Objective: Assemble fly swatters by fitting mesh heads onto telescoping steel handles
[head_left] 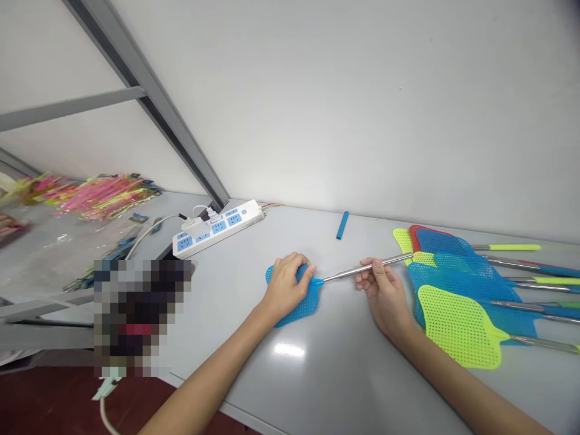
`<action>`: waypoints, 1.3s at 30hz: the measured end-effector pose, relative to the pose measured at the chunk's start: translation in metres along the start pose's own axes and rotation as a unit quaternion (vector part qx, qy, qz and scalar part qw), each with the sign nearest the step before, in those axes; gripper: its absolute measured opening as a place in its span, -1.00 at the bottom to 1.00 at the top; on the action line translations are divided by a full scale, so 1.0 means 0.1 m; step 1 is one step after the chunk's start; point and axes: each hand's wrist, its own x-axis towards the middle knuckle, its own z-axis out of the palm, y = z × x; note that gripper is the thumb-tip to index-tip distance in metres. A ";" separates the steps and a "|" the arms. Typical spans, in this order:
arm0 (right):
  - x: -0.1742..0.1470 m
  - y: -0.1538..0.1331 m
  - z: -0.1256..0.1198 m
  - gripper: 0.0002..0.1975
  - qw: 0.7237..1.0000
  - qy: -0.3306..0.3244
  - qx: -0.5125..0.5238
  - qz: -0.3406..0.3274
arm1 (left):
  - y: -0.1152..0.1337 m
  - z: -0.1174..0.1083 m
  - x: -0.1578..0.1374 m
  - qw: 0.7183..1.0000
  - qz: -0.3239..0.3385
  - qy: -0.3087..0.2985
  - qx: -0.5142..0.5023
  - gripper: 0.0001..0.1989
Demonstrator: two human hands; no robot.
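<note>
My left hand (287,279) grips the blue mesh head of a fly swatter (302,307), thumb and fingers closed near its neck. The swatter's bare silver telescopic rod (357,270) points right, and its far end reaches the pile of swatters. My right hand (385,290) pinches that rod between thumb and fingers. Behind, a short blue tube (342,225) lies loose on the table. To the right, several finished-looking swatters overlap, with a yellow-green one (460,326) in front and a red one (414,235) at the back.
A white power strip (220,229) with plugs and cables lies at the back left. Beyond the metal frame post (167,109), pink and yellow bagged items (113,196) lie on another table. A blurred-out patch (142,317) covers something at the left table edge. A white wall stands behind.
</note>
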 end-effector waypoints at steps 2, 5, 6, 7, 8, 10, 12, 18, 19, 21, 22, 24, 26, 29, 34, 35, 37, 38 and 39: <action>0.00 0.00 0.00 -0.77 1.000 -0.001 0.008 -0.005 | 0.01 0.02 -0.01 1.000 -0.016 -0.008 -0.023 -0.76; -0.01 0.00 -0.01 -0.77 1.000 -0.004 0.012 -0.015 | 0.02 0.05 -0.03 0.997 -0.065 -0.018 -0.041 -0.76; -0.01 0.01 -0.01 -0.77 1.000 -0.004 0.010 -0.017 | 0.02 0.06 -0.03 0.996 -0.079 -0.021 -0.043 -0.76; -0.01 0.01 -0.01 -0.77 1.000 -0.005 0.007 -0.017 | 0.02 0.07 -0.04 0.995 -0.089 -0.022 -0.044 -0.76; -0.02 0.01 -0.01 -0.77 1.000 -0.006 0.003 -0.018 | 0.03 0.07 -0.04 0.994 -0.096 -0.023 -0.044 -0.76; -0.02 0.01 -0.01 -0.77 1.000 -0.001 -0.002 -0.017 | 0.04 0.08 -0.05 0.994 -0.098 -0.023 -0.045 -0.76; -0.01 0.01 -0.01 -0.77 1.000 0.004 -0.001 -0.014 | 0.06 0.07 -0.06 0.994 -0.093 -0.026 -0.054 -0.76; -0.03 0.00 -0.02 -0.77 1.000 0.005 0.004 -0.019 | 0.08 0.04 -0.06 0.991 -0.097 -0.038 -0.079 -0.76; -0.05 -0.01 -0.02 -0.76 1.000 0.004 0.000 -0.024 | 0.08 0.04 -0.06 0.991 -0.099 -0.041 -0.076 -0.76; -0.08 -0.02 -0.02 -0.76 0.999 -0.006 -0.007 -0.040 | 0.07 0.06 -0.06 0.992 -0.099 -0.044 -0.064 -0.76; -0.09 -0.03 -0.02 -0.77 0.999 -0.013 -0.009 -0.050 | 0.07 0.07 -0.07 0.993 -0.098 -0.043 -0.058 -0.77; -0.11 -0.04 -0.02 -0.76 0.997 -0.028 -0.010 -0.066 | 0.07 0.08 -0.07 0.993 -0.098 -0.039 -0.053 -0.77; -0.12 -0.04 -0.02 -0.77 0.997 -0.039 -0.010 -0.070 | 0.07 0.08 -0.08 0.992 -0.103 -0.040 -0.058 -0.77; -0.11 -0.04 -0.01 -0.77 0.998 -0.047 -0.009 -0.052 | 0.09 0.06 -0.08 0.990 -0.112 -0.045 -0.069 -0.78; -0.09 -0.02 0.00 -0.78 0.998 -0.049 -0.020 -0.017 | 0.13 0.04 -0.09 0.987 -0.126 -0.040 -0.092 -0.79; -0.09 -0.02 0.01 -0.78 0.998 -0.051 -0.022 -0.015 | 0.14 0.04 -0.09 0.987 -0.128 -0.039 -0.093 -0.79; -0.09 -0.01 0.01 -0.78 0.998 -0.050 -0.021 -0.014 | 0.15 0.05 -0.08 0.987 -0.128 -0.039 -0.092 -0.80; -0.09 -0.01 0.02 -0.77 0.999 -0.048 -0.021 -0.012 | 0.15 0.06 -0.08 0.987 -0.127 -0.040 -0.093 -0.80; -0.09 -0.01 0.02 -0.77 0.999 -0.045 -0.021 -0.010 | 0.15 0.06 -0.07 0.987 -0.125 -0.039 -0.093 -0.80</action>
